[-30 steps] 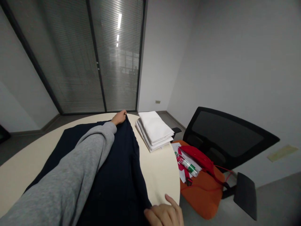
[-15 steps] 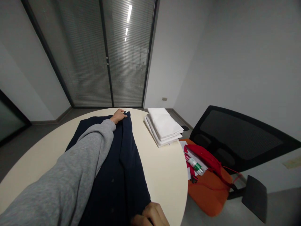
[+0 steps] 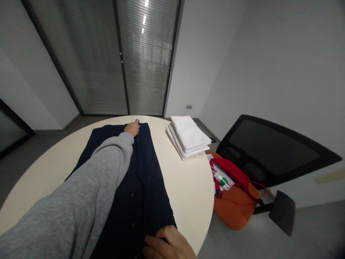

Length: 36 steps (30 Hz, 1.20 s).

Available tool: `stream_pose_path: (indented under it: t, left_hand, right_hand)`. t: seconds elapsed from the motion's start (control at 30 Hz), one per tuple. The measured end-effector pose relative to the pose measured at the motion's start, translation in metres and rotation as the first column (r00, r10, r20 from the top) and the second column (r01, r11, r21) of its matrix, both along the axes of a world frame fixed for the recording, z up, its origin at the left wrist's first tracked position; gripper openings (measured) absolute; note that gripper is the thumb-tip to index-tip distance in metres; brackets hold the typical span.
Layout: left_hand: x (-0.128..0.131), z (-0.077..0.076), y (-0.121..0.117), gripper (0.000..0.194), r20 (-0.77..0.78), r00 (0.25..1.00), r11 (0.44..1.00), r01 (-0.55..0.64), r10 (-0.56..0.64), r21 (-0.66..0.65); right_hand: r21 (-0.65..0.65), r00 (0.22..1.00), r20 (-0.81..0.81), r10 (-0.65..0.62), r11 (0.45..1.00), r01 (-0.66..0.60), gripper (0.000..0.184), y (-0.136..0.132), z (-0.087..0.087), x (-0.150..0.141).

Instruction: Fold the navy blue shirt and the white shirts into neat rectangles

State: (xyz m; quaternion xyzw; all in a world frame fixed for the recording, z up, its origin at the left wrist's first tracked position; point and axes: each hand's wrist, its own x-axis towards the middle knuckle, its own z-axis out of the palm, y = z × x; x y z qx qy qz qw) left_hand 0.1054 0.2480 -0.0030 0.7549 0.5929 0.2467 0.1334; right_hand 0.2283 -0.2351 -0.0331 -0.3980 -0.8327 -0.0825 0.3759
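Note:
A dark navy garment (image 3: 155,172) with small buttons lies lengthwise on the round cream table, a long strip of it folded over along its right side. At its far end my left hand (image 3: 132,128) is closed on the cloth beside the folded strip's inner edge. The grey sleeve of that arm crosses the garment and hides much of its left half. Close to me, my right hand (image 3: 169,244) has its fingers curled on the near right edge of the garment. The cloth under those fingers is hidden, and the garment's nearest part runs out of the picture.
A stack of folded white cloths (image 3: 190,136) sits on the table's right side. Beyond the rounded table edge (image 3: 207,216) stands an orange-seated office chair (image 3: 234,216) with a black mesh back. On its seat lie a red bag (image 3: 233,171) and a clear bottle (image 3: 222,180).
My left hand has shifted slightly left from the strip's far corner, which now lies flatter. My right hand reaches a little further onto the cloth. The view has tilted down slightly.

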Motion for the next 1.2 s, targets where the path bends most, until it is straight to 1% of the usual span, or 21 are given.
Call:
stream_pose_path:
  t: [0.03,0.1,0.17,0.2,0.23,0.3,0.33,0.37,0.4,0.43,0.5,0.57,0.63,0.7,0.8,0.9,0.97,1.03,1.1,1.17,1.2]
  left_hand:
    - [0.001,0.001,-0.007,0.044,-0.031,0.999,1.000,0.020,-0.019,0.021]
    - [0.006,0.007,-0.023,0.051,-0.099,0.993,0.992,0.079,-0.069,0.099]
    - [0.016,0.018,-0.042,0.056,-0.211,0.963,0.961,0.208,-0.169,0.181]
    - [0.021,0.024,-0.053,0.057,-0.281,0.929,0.937,0.299,-0.242,0.182]
    - [0.026,0.029,-0.065,0.058,-0.344,0.880,0.909,0.392,-0.326,0.142]
    - [0.032,0.033,-0.092,0.066,-0.404,0.769,0.846,0.533,-0.496,-0.024]
    - [0.032,0.032,-0.106,0.071,-0.402,0.722,0.812,0.573,-0.563,-0.108]
    - [0.031,0.028,-0.119,0.075,-0.395,0.689,0.785,0.596,-0.608,-0.170]
    - [0.028,0.023,-0.131,0.079,-0.388,0.672,0.770,0.604,-0.631,-0.206]
    - [0.024,0.017,-0.142,0.081,-0.386,0.671,0.770,0.599,-0.633,-0.223]
    - [0.017,0.004,-0.157,0.083,-0.386,0.703,0.800,0.557,-0.598,-0.224]
    - [0.011,-0.005,-0.164,0.085,-0.377,0.743,0.832,0.514,-0.554,-0.209]
    - [0.008,-0.009,-0.163,0.086,-0.362,0.761,0.842,0.501,-0.538,-0.198]
    - [0.008,-0.010,-0.158,0.087,-0.352,0.763,0.840,0.504,-0.542,-0.201]
    - [0.009,-0.011,-0.144,0.087,-0.342,0.772,0.845,0.491,-0.536,-0.215]
    - [0.010,-0.015,-0.123,0.085,-0.338,0.809,0.876,0.428,-0.481,-0.221]
    - [0.012,-0.018,-0.107,0.085,-0.343,0.835,0.901,0.375,-0.431,-0.219]
    - [0.016,-0.019,-0.092,0.086,-0.348,0.853,0.919,0.331,-0.389,-0.216]
    - [0.019,-0.017,-0.078,0.086,-0.350,0.865,0.930,0.298,-0.359,-0.217]
    - [0.022,-0.015,-0.066,0.086,-0.351,0.873,0.936,0.277,-0.340,-0.220]
    - [0.023,-0.014,-0.061,0.086,-0.350,0.876,0.938,0.269,-0.333,-0.220]
  right_hand:
    - [-0.026,0.999,-0.006,0.032,0.999,-0.032,0.023,-0.001,0.005,0.003]
    - [-0.087,0.995,-0.072,0.064,0.994,-0.070,0.025,-0.004,0.019,0.012]
    - [-0.117,0.992,-0.110,0.060,0.990,-0.073,0.022,-0.007,0.035,0.023]
    - [-0.129,0.994,-0.107,0.032,0.991,-0.045,0.021,-0.008,0.042,0.028]
    - [-0.146,0.996,-0.092,-0.016,0.989,0.003,0.021,-0.007,0.048,0.033]
    - [-0.222,0.992,-0.017,-0.124,0.968,0.118,0.028,-0.004,0.057,0.038]
    - [-0.271,0.985,0.032,-0.171,0.947,0.174,0.034,0.000,0.059,0.038]
    - [-0.318,0.977,0.087,-0.193,0.924,0.211,0.040,0.004,0.060,0.036]
    - [-0.365,0.971,0.144,-0.192,0.902,0.233,0.046,0.009,0.061,0.034]
    - [-0.408,0.964,0.195,-0.179,0.879,0.245,0.052,0.014,0.060,0.031]
    - [-0.481,0.951,0.278,-0.136,0.837,0.260,0.063,0.023,0.058,0.024]
    - [-0.514,0.940,0.332,-0.083,0.819,0.254,0.074,0.028,0.051,0.021]
    - [-0.498,0.928,0.370,-0.042,0.834,0.236,0.082,0.030,0.040,0.022]
    - [-0.437,0.911,0.411,-0.030,0.871,0.226,0.088,0.033,0.024,0.027]
    - [-0.271,0.874,0.480,-0.073,0.936,0.227,0.095,0.039,-0.002,0.035]
    - [-0.100,0.840,0.524,-0.141,0.969,0.224,0.098,0.045,-0.021,0.038]
    - [-0.041,0.829,0.535,-0.162,0.975,0.218,0.098,0.046,-0.024,0.039]
    - [-0.049,0.830,0.535,-0.156,0.975,0.215,0.099,0.044,-0.022,0.039]
    - [-0.075,0.848,0.507,-0.153,0.973,0.220,0.098,0.041,-0.018,0.039]
    - [-0.043,0.871,0.461,-0.169,0.976,0.213,0.088,0.039,-0.017,0.038]
    - [0.011,0.877,0.443,-0.187,0.979,0.203,0.080,0.040,-0.018,0.038]
